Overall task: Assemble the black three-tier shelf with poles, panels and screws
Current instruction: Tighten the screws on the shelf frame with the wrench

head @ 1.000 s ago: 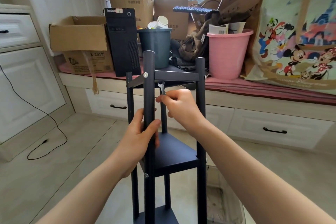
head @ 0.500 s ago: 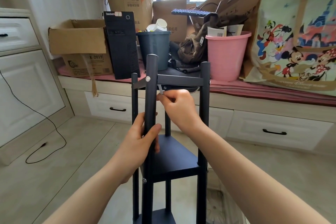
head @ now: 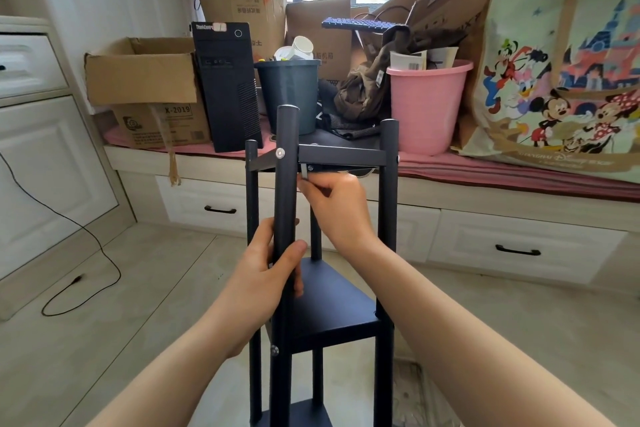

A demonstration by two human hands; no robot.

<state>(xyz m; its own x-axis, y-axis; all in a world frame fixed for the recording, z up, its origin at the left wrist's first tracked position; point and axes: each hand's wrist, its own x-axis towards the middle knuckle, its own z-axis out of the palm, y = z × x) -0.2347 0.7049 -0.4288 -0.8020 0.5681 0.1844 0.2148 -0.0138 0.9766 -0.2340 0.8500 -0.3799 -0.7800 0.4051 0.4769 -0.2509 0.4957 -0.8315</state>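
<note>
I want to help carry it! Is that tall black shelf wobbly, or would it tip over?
Probably tippy: the shelf is tall and narrow, and the left hand grips a pole. Likely stiff, since screws join it. The right hand holds a wrench.

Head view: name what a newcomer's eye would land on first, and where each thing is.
Dead centre stands the black shelf, its near pole gripped by the left hand while the right hand works a small wrench under the top panel. Behind, on the window bench, a pink bucket and a cartoon tote bag stand out at right.
</note>
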